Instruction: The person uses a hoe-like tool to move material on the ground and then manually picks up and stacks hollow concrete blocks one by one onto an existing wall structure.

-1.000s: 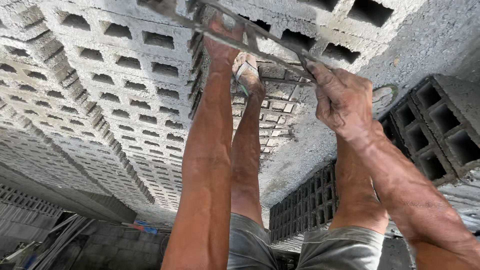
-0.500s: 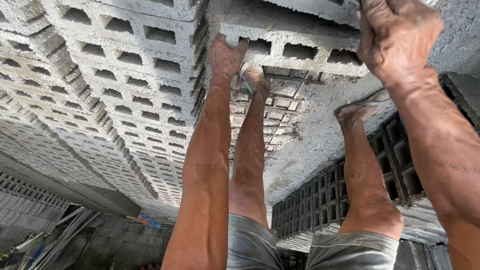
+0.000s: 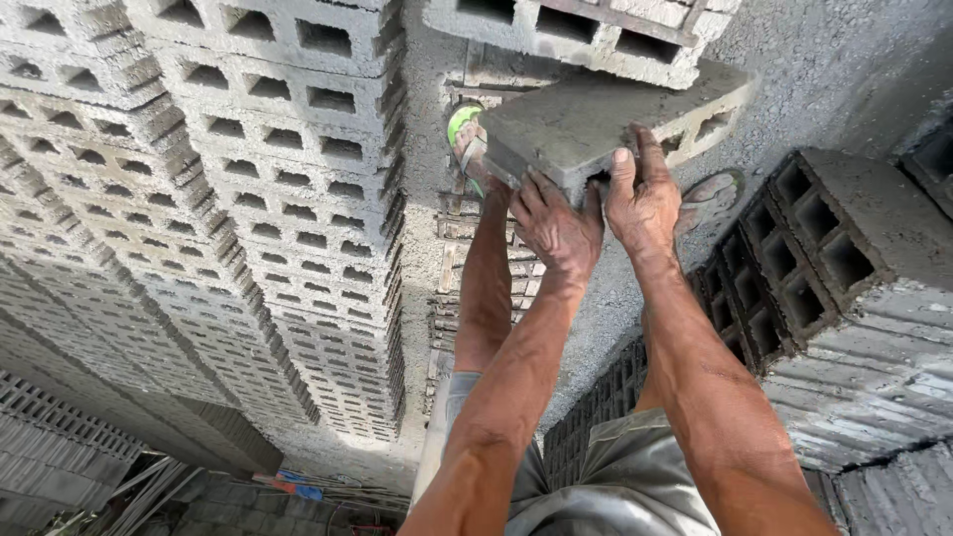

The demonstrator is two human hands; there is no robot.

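Both arms stretch forward and down, side by side, forearms bare. The left hand (image 3: 554, 226) and right hand (image 3: 643, 199) lie close together, knuckles up, fingers (image 3: 625, 171) curled in a firm grip, wrists nearly straight.

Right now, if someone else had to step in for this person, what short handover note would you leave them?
Left hand: gripping the near edge of a grey hollow concrete block, fingers curled over it.
Right hand: on the same edge, beside the left.
The block is tilted, held low over the gritty floor, just in front of the feet; one foot wears a green sandal.
Done: long rows of blocks stand stacked on the left, more stacked blocks on the right.
Left: this block is in hand, not yet set down.
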